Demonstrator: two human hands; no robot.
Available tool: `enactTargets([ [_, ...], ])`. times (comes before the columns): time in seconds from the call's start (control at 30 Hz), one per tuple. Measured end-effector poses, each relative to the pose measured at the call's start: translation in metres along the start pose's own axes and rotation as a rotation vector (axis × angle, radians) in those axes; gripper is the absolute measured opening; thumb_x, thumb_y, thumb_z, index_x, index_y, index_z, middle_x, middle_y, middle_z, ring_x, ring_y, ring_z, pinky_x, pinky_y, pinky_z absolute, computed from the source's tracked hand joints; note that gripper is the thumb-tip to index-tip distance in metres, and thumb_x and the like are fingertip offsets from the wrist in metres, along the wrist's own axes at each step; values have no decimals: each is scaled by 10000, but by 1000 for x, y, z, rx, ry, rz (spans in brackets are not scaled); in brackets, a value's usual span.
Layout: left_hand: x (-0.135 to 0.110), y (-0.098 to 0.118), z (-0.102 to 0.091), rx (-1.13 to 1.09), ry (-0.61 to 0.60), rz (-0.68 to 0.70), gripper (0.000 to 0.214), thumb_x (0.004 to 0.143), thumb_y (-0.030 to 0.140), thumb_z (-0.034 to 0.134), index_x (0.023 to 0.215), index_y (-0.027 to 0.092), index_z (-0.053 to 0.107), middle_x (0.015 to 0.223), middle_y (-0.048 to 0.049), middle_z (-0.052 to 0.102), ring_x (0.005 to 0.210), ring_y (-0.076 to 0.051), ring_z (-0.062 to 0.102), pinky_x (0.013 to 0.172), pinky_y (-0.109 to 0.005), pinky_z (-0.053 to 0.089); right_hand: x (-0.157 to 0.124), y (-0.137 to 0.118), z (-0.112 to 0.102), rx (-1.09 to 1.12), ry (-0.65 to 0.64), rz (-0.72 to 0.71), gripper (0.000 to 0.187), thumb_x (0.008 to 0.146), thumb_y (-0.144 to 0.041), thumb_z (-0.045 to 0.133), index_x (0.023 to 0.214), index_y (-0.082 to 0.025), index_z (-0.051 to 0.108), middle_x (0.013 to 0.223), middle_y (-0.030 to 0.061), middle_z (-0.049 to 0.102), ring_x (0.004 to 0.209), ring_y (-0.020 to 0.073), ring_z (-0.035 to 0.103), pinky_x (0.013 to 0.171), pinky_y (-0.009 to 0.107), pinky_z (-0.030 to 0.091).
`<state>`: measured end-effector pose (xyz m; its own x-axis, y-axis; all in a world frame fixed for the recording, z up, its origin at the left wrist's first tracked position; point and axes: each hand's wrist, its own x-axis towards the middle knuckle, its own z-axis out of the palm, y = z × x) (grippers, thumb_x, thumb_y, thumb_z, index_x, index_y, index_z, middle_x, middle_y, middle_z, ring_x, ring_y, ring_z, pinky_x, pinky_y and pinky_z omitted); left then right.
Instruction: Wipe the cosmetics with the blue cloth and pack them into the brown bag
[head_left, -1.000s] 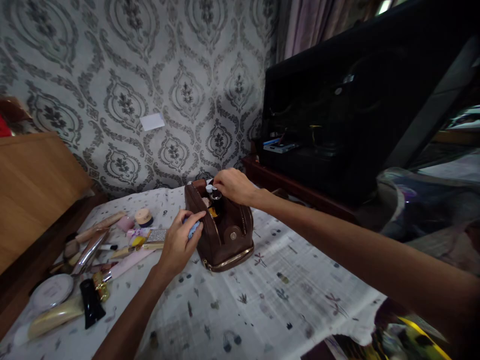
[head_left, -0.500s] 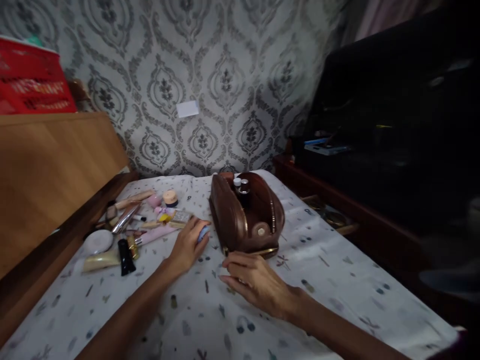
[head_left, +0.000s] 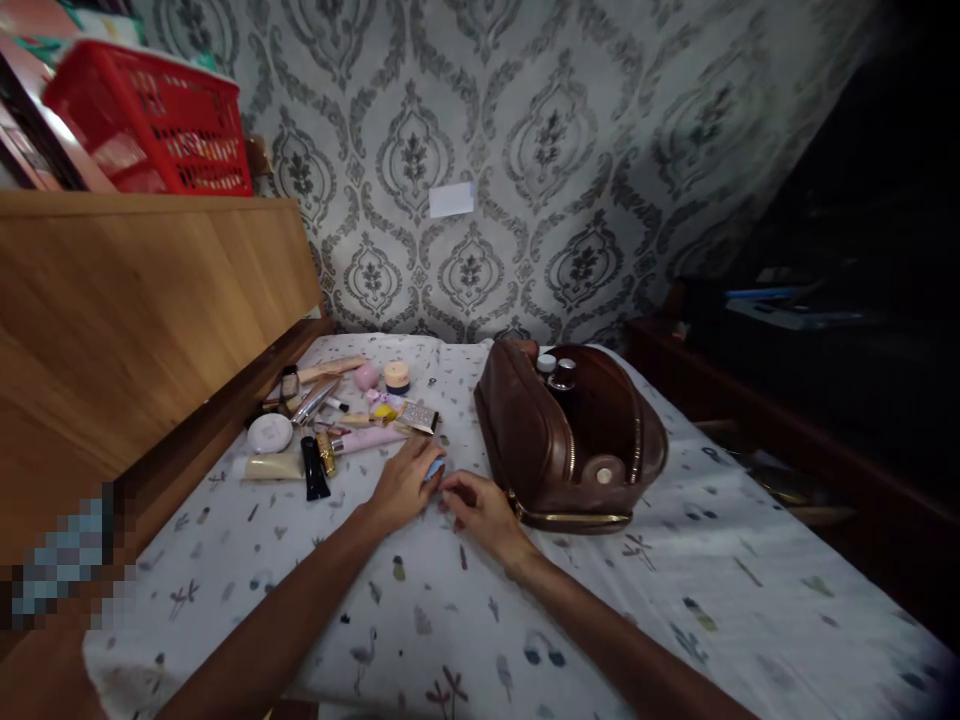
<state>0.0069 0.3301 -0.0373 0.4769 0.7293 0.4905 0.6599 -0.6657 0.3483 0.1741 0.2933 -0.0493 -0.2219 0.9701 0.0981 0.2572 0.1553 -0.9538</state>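
My left hand [head_left: 406, 482] is closed round a small light-blue object [head_left: 434, 469]; its kind is hidden by the fingers. Close beside it, my right hand [head_left: 484, 515] has loosely bent, parted fingers with nothing visible in them. To the right stands a brown makeup bag [head_left: 536, 450], unzipped and gaping, with a white-capped bottle [head_left: 546, 364] and a silver-capped bottle [head_left: 564, 374] inside. Left of my hands lie a pink tube [head_left: 371, 438], a black tube [head_left: 313, 468], a cream tube [head_left: 274, 466], a round white compact [head_left: 270, 434] and a small jar [head_left: 397, 377].
A patterned white cloth [head_left: 420, 620] covers the surface. Along the left runs a wooden panel [head_left: 165, 280] with a red basket [head_left: 172, 120] on top. Patterned wallpaper [head_left: 517, 180] closes the back. The right side is dark, with a wooden ledge [head_left: 675, 370].
My right hand has moved away from the bag's front zip towards my left hand. The left hand keeps the blue object. The view has shifted, so everything sits differently in the picture.
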Motion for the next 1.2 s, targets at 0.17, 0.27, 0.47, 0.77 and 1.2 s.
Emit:
enactTargets([
  [0.17, 4, -9, -11, 247, 18, -27, 257, 907, 159, 524, 1148, 193, 606, 1128, -108, 608, 1070, -264, 566, 900, -405, 522, 0, 8, 10, 7, 37, -62, 134, 814, -272, 529, 874, -197, 623, 753, 33, 635, 624, 167, 613, 476, 248, 479],
  [0.27, 10, -17, -16, 393, 22, -80, 426, 883, 109, 523, 1302, 178, 539, 1313, -150, 550, 1234, -306, 501, 946, -443, 520, -3, 7, 9, -37, 46, -79, 127, 804, -227, 532, 865, -195, 639, 741, 29, 636, 588, 150, 590, 493, 248, 469],
  [0.47, 20, -24, -5, 605, -96, -172, 666, 871, -2, 409, 1503, 195, 343, 1551, -178, 386, 1435, -337, 347, 940, -423, 538, -5, 2, 8, -30, 34, -70, 110, 814, -182, 535, 840, -200, 640, 716, 15, 634, 547, 130, 563, 487, 239, 444],
  [0.77, 42, -14, -16, 730, -212, -146, 465, 905, 28, 450, 1354, 136, 507, 1302, -194, 600, 1171, -298, 584, 824, -387, 557, -1, 6, 4, 239, 43, 29, 166, 783, -332, 663, 853, -182, 657, 664, 8, 644, 550, 137, 579, 499, 249, 458],
  [1.2, -32, 58, -48, 102, 13, 95, 260, 979, 365, 517, 1142, 195, 625, 1026, -83, 716, 944, -221, 670, 814, -341, 555, -7, -14, 0, 663, -21, 92, 449, 696, -498, 811, 1006, -201, 679, 902, 32, 680, 798, 181, 632, 674, 274, 539],
])
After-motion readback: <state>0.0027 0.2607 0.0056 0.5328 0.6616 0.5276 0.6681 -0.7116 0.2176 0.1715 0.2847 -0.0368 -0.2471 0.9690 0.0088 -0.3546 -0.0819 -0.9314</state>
